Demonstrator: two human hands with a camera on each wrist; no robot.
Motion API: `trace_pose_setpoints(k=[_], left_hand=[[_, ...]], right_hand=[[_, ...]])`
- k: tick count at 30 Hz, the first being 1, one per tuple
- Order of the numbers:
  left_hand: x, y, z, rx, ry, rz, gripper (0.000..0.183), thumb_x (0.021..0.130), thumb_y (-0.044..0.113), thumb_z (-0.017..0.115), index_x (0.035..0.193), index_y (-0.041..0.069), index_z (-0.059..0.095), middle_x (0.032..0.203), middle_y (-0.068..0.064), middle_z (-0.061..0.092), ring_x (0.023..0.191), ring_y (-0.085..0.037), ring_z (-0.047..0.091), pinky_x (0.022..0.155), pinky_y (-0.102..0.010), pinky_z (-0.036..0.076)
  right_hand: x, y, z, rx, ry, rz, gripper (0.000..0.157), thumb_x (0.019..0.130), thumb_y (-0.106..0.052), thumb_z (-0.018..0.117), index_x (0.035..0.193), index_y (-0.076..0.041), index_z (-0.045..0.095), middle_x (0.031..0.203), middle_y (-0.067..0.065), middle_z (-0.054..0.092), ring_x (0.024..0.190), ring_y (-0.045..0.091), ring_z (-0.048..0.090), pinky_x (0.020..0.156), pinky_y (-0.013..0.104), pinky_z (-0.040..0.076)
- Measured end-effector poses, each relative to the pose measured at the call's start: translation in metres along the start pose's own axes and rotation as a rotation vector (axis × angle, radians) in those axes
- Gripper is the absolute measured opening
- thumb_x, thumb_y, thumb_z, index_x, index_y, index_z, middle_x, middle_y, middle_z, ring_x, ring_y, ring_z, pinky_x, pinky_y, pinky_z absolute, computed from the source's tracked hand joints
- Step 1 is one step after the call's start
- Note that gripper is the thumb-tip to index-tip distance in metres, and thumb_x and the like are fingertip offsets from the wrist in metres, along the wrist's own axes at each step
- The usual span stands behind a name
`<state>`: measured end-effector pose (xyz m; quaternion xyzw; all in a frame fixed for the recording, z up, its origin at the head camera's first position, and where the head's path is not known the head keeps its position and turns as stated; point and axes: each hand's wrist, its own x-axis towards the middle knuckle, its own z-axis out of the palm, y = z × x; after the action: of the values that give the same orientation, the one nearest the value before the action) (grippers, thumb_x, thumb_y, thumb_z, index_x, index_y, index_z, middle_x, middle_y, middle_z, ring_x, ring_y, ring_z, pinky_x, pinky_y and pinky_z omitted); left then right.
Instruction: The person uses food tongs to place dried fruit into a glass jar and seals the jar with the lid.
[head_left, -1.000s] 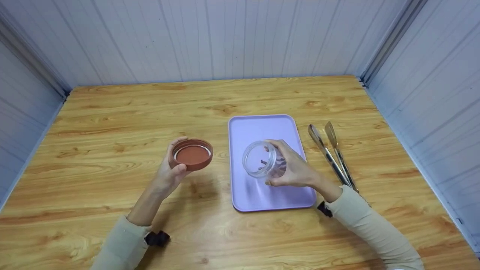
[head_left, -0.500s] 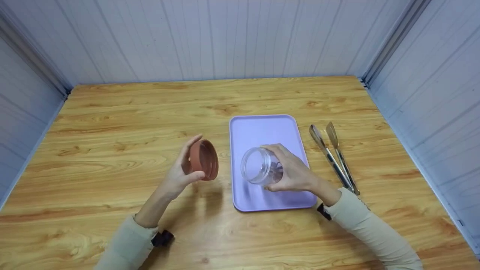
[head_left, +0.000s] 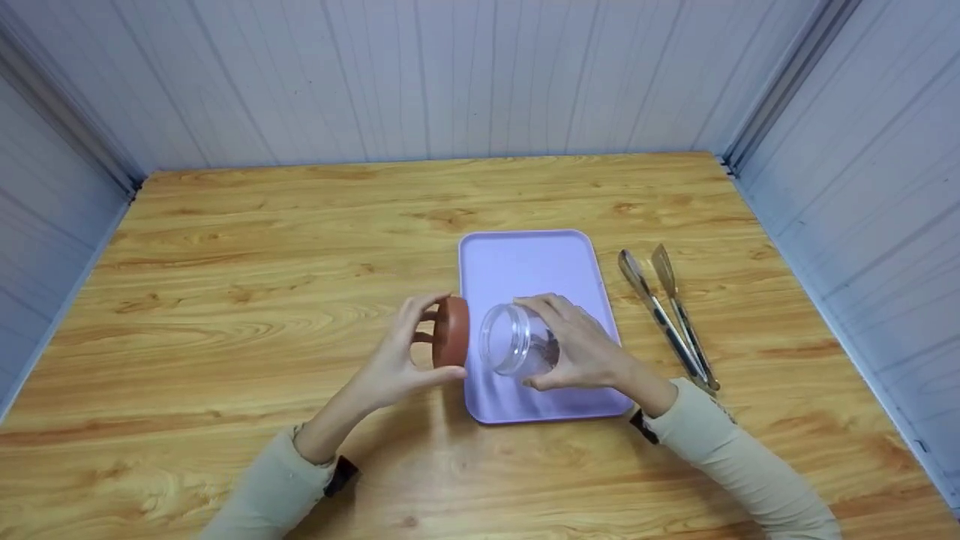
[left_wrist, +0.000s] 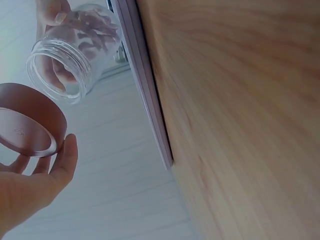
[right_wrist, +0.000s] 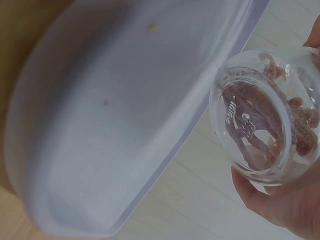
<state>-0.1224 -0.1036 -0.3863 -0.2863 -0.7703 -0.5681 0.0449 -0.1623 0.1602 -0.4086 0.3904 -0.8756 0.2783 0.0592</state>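
A clear jar [head_left: 517,341] is tipped on its side above the purple tray [head_left: 525,259], its mouth turned left. My right hand [head_left: 581,349] grips it around the body. Brown strip-like pieces [right_wrist: 305,122] lie inside, clearest in the right wrist view. My left hand [head_left: 405,360] holds a reddish-brown lid [head_left: 452,332] by its rim, thumb below and fingers above and behind. The lid stands on edge, its inner side toward the jar mouth, with a small gap between them. In the left wrist view the lid [left_wrist: 32,120] shows its outer face near the jar's threaded neck [left_wrist: 60,70].
Metal tongs [head_left: 671,319] with dark grips lie on the wooden table [head_left: 262,262], right of the tray. A few tiny crumbs [right_wrist: 153,27] dot the tray. Pale panel walls [head_left: 450,82] stand behind and at both sides of the table.
My left hand has moved right and turned the lid from facing up to standing on edge toward the jar. The jar has tilted slightly more and stayed over the tray.
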Motion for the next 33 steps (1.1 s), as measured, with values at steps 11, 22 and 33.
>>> trace_pose_setpoints(k=[11,22,33], left_hand=[[0.008,-0.012,0.016,0.228,-0.039,0.042,0.084,0.063,0.027,0.08,0.132,0.014,0.034,0.119,-0.005,0.038,0.1,-0.016,0.044,0.075,-0.027,0.045],[0.012,-0.015,0.027,0.281,-0.085,0.044,0.083,0.069,0.042,0.072,0.134,0.014,0.03,0.127,-0.006,0.033,0.106,-0.016,0.042,0.084,-0.029,0.041],[0.013,-0.016,0.031,0.321,-0.089,0.054,0.082,0.069,0.04,0.072,0.133,0.011,0.03,0.126,-0.007,0.034,0.109,-0.018,0.04,0.088,-0.033,0.039]], right_hand=[[0.002,-0.001,0.004,-0.033,0.027,-0.019,0.092,0.05,-0.044,0.076,0.127,-0.014,0.038,0.117,-0.005,0.044,0.1,0.01,0.041,0.077,0.032,0.039],[0.003,-0.005,0.002,-0.043,-0.013,-0.008,0.093,0.051,-0.047,0.075,0.129,-0.014,0.037,0.118,-0.002,0.044,0.099,0.011,0.042,0.076,0.032,0.039],[0.003,-0.007,0.001,-0.046,-0.012,-0.018,0.094,0.05,-0.047,0.075,0.129,-0.012,0.037,0.117,0.0,0.045,0.101,0.012,0.042,0.078,0.032,0.039]])
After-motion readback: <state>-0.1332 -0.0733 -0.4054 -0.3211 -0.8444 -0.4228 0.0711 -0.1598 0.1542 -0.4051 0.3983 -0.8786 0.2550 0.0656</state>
